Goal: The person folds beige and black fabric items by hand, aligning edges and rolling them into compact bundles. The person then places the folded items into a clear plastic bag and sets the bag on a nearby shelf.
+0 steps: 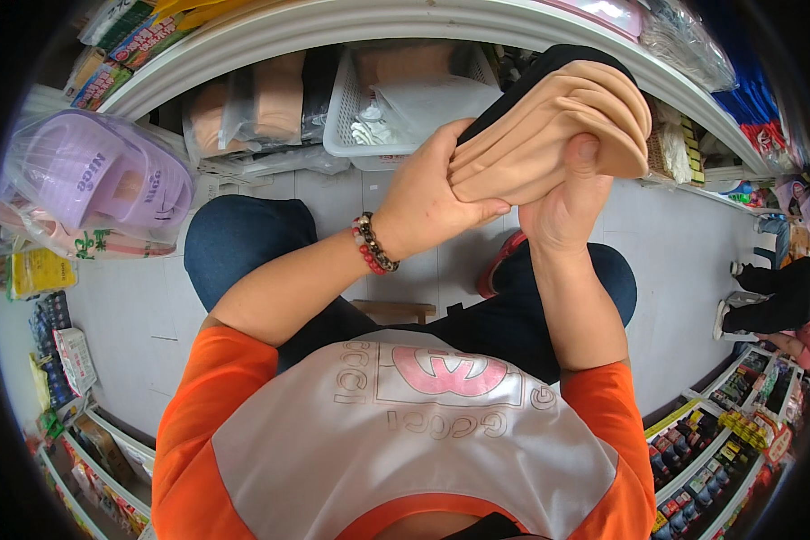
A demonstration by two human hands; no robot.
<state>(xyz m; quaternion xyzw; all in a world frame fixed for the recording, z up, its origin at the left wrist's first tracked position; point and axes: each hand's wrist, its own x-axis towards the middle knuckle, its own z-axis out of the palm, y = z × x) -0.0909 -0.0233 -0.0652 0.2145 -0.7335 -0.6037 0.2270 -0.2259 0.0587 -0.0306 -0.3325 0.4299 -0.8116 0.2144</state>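
Note:
Both hands hold a stack of folded beige fabric pieces [547, 145], with a black folded layer [533, 84] along its upper left side. The pieces look like socks or stockings. My left hand [432, 189] grips the narrower lower left end, its thumb lying along the underside. Near the rounded right end, my right hand [570, 189] clasps the stack with its thumb pressed on the front piece. The stack is tilted up to the right, in front of a white shelf. Behind it stands a white plastic basket [337, 125] with a clear plastic bag and white items inside.
Bagged beige and black fabric goods [270, 101] lie left of the basket. Lilac slippers in plastic [101, 175] hang at the left. The white shelf edge [391, 23] curves across the top. Stocked shelves [709, 445] stand at lower right, and a person in black trousers [776, 297] is at far right.

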